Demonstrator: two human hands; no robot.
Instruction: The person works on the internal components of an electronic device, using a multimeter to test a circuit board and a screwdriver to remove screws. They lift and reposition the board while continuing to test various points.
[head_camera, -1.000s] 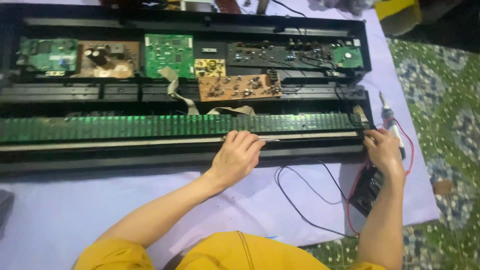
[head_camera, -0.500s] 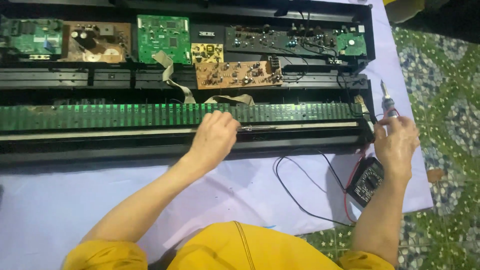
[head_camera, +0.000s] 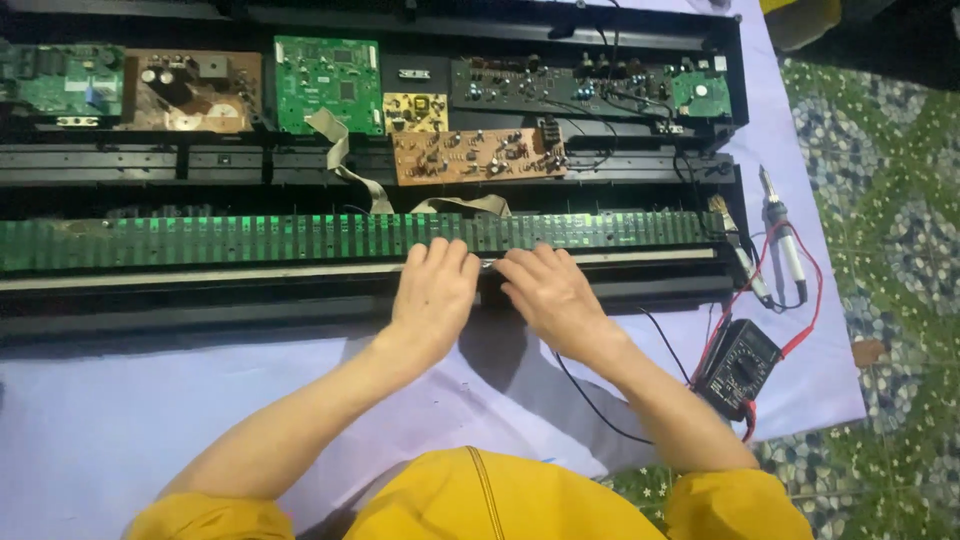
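Left hand (head_camera: 435, 290): palm down, fingers loosely curled on the long green contact strip board (head_camera: 250, 238), gripping nothing.
Right hand (head_camera: 548, 292): just beside it, flat on the same strip and the pale rail (head_camera: 200, 275) in front, holding nothing.
Behind: orange-brown circuit board (head_camera: 478, 156) and grey ribbon cable (head_camera: 345, 165) inside the black opened keyboard case (head_camera: 730, 60).
Right: black multimeter (head_camera: 738, 367) and soldering iron (head_camera: 782, 230) on the lilac cloth (head_camera: 100, 420).

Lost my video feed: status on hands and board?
Left hand and right hand side by side, resting on long green board. Holding nothing visible. Multimeter off right, clear.
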